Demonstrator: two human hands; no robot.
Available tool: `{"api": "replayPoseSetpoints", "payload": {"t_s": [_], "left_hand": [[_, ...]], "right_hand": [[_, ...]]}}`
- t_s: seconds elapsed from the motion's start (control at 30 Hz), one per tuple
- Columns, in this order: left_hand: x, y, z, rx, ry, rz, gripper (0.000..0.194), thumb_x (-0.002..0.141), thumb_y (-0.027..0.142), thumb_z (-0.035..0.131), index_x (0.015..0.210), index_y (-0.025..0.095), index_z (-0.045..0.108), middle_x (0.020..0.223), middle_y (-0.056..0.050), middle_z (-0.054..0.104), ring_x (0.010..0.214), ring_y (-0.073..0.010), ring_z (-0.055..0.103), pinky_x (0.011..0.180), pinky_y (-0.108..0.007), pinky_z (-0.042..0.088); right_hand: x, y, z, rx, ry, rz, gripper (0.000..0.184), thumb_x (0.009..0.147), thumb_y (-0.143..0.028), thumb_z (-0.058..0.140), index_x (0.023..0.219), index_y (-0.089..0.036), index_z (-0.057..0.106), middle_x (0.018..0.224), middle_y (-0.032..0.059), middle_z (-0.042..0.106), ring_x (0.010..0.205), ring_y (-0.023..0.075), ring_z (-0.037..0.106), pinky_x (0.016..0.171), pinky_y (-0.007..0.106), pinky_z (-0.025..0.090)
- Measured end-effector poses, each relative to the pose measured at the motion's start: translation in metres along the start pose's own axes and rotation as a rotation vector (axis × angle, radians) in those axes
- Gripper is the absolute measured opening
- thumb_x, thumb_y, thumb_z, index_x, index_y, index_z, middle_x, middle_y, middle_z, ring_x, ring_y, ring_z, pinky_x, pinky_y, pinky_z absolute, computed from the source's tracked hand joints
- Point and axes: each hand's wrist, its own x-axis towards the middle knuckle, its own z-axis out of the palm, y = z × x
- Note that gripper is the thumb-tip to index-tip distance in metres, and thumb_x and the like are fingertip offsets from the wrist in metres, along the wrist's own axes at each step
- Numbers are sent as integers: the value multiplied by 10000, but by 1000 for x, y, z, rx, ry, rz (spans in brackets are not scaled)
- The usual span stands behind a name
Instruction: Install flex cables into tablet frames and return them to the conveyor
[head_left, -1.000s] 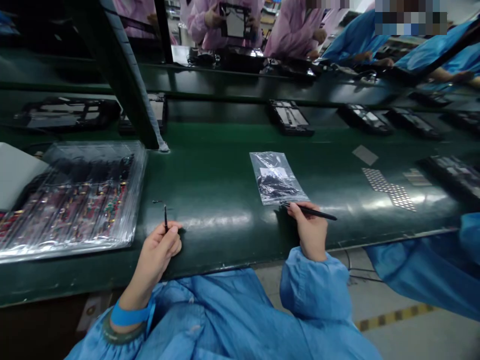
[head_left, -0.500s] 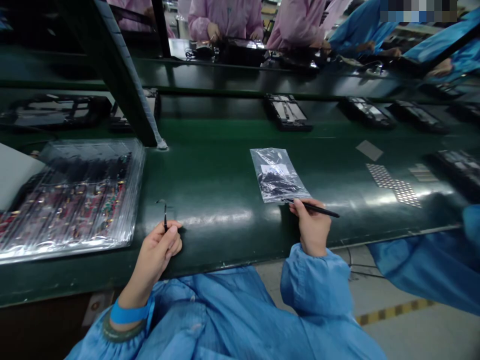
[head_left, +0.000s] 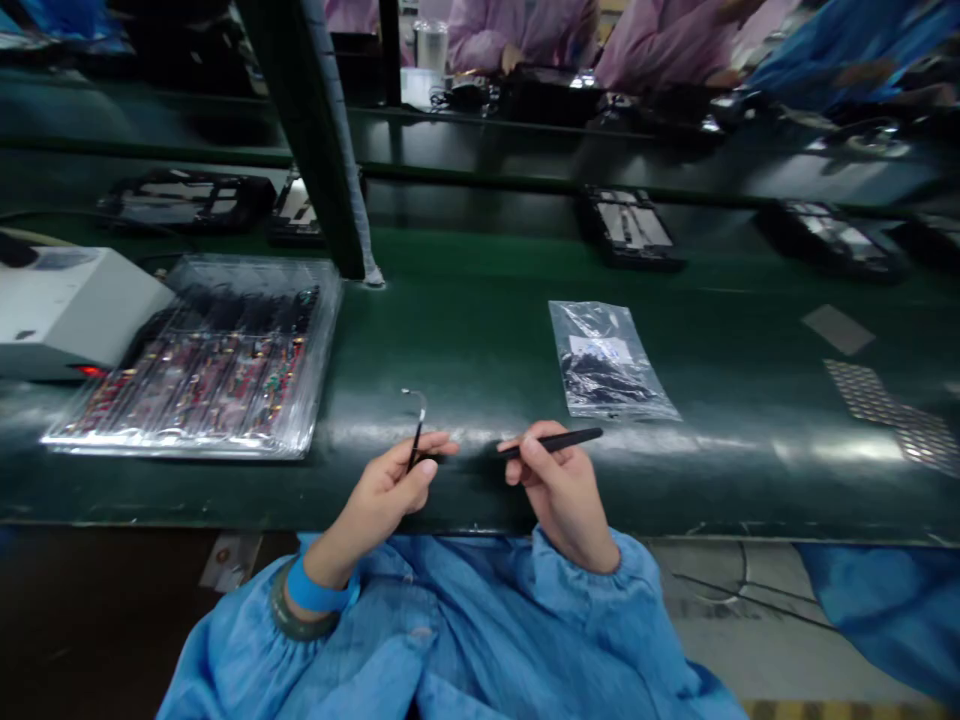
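Okay, we had the green bench (head_left: 465,335) across the view. Clear tray (head_left: 324,340) of small coloured parts sat left, beside the white box (head_left: 67,305). Clear bag (head_left: 607,370) of dark bits lay flat, right of centre, farther out than our hands. Our right hand (head_left: 566,492) gripped the black pen-like tool (head_left: 566,439) short of the bag; our left hand (head_left: 390,490) pinched the thin dark cable (head_left: 417,432), far end bent left.
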Motion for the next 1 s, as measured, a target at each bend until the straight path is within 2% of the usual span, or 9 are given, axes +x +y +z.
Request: {"api": "replayPoseSetpoints", "payload": {"t_s": [0.1,0.2,0.33,0.47,0.7,0.87,1.0], "left_hand": [[-8,7,8,88,41,-2,360,809,368,691,1114,177,680,1029,-121,709,456,-27,380,435,-199,271],[-17,14,12,156,119,29,268,782,350,708,979,167,702,895,-89,722,539,-86,504,483,-208,341],[-26,18,13,227,200,32,227,755,362,723,847,158,686,781,-77,698,641,-148,577,516,-219,366],[-28,20,14,261,220,64,219,759,364,712,823,156,687,700,-52,648,598,-133,530,489,-217,332],[-29,21,13,248,248,95,189,755,344,698,771,158,666,645,-32,593,565,-121,493,475,-216,315],[-30,21,13,246,267,106,170,752,328,703,760,163,665,616,-19,571,540,-114,475,473,-218,314],[-30,21,13,239,284,120,165,745,323,715,741,165,666,637,-24,581,565,-123,493,484,-220,328]], "right_hand": [[-4,5,29,13,-128,72,278,693,-390,813,725,-204,608,611,-9,699,468,93,592,496,195,488],[-3,10,41,7,-170,106,272,701,-381,809,725,-206,603,575,-17,682,480,99,597,524,202,493],[-2,15,45,75,-199,159,240,725,-357,799,732,-208,611,517,-39,645,468,73,563,569,178,495],[-3,17,49,183,-222,276,227,731,-345,796,733,-204,618,543,-40,652,439,58,526,518,161,483],[0,24,56,284,-202,451,291,655,-354,845,676,-182,612,567,-48,642,384,30,450,438,136,471],[2,27,59,319,-225,520,297,632,-345,860,633,-163,624,555,-39,635,376,14,429,394,100,432],[3,29,57,337,-263,547,271,649,-342,847,633,-161,647,475,-65,552,368,17,407,378,88,414]]}}
